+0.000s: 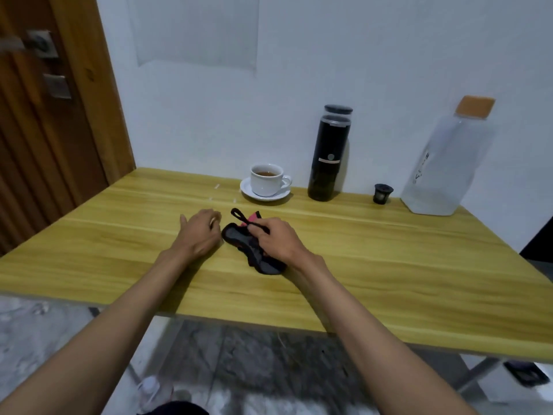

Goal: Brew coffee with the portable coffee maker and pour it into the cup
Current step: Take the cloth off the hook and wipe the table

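A tall black portable coffee maker [329, 157] stands upright at the back of the wooden table [389, 265]. Left of it a white cup [266, 179] with dark liquid inside sits on a white saucer [248, 190]. A small black filter basket [382, 193] stands to the right of the maker. My right hand [281, 241] grips a black and grey cloth with a pink patch and a loop [239, 235] on the table's middle. My left hand [200, 232] rests on the table just left of the cloth, fingers curled, holding nothing that I can see.
A large clear water bottle with a cork-coloured cap [449, 163] stands at the back right against the white wall. A wooden door [45, 130] is on the left. Below the table's near edge lie a marbled floor and a plastic bottle [154, 390].
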